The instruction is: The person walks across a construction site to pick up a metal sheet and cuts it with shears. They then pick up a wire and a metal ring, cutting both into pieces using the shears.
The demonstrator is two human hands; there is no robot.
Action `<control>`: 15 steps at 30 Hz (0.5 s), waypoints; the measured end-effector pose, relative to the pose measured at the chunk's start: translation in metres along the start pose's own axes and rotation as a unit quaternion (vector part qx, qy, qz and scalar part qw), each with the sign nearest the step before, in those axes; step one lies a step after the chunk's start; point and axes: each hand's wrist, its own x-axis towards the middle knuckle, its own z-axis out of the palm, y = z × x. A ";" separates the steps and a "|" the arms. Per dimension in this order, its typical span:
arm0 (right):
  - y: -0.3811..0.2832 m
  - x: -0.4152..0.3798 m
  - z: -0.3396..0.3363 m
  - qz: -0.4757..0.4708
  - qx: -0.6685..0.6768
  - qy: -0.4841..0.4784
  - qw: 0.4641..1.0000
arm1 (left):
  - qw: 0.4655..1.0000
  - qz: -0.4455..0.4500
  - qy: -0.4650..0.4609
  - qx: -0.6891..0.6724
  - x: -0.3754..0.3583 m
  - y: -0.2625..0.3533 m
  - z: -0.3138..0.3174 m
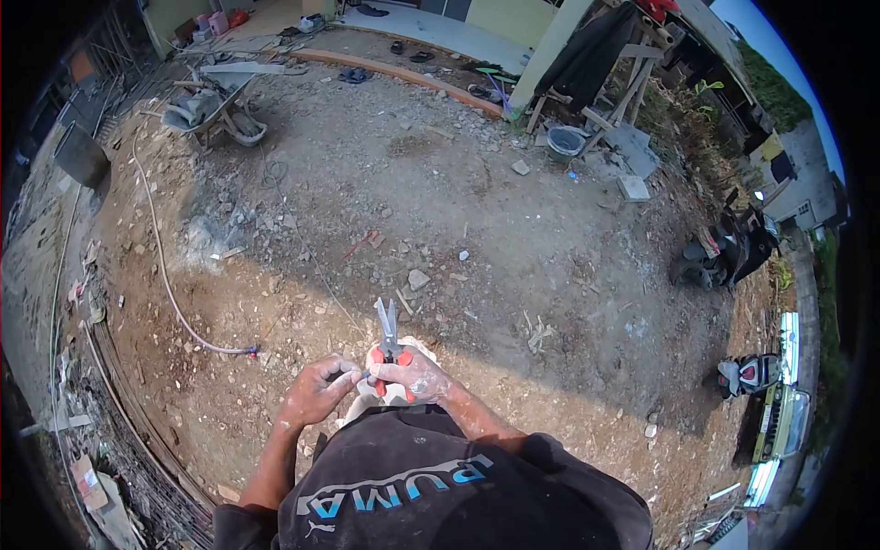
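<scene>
My right hand (414, 374) is wrapped around a pair of red-handled snips (388, 323), held just in front of my body. Their grey jaws point away from me and stand slightly apart. Close beside the handles is my left hand (321, 390), its thumb and fingers pinched together near a small dark bit. What the pinch holds, if anything, is too small to make out. Pale dust coats the fingers of both hands. Below the hands, a dark shirt (412, 486) covers my front.
Rubble-strewn dirt (513, 266) surrounds me. A hose (165, 266) runs along the left, below a loaded wheelbarrow (220, 110) and a drum (81, 154). A bucket (566, 140) stands near the porch post (550, 55). Motorbikes (729, 247) are parked at right. Sandals (354, 75) lie by the porch.
</scene>
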 end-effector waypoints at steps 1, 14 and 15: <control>-0.010 0.015 -0.004 0.004 -0.027 0.003 1.000 | 1.000 -0.003 -0.025 0.007 0.016 -0.004 -0.012; -0.155 0.291 -0.122 0.044 -0.131 -0.092 0.986 | 0.905 -0.143 0.020 -0.400 0.268 -0.077 -0.151; -0.172 0.317 -0.129 0.019 -0.110 -0.105 0.988 | 0.892 -0.150 0.024 -0.427 0.288 -0.076 -0.167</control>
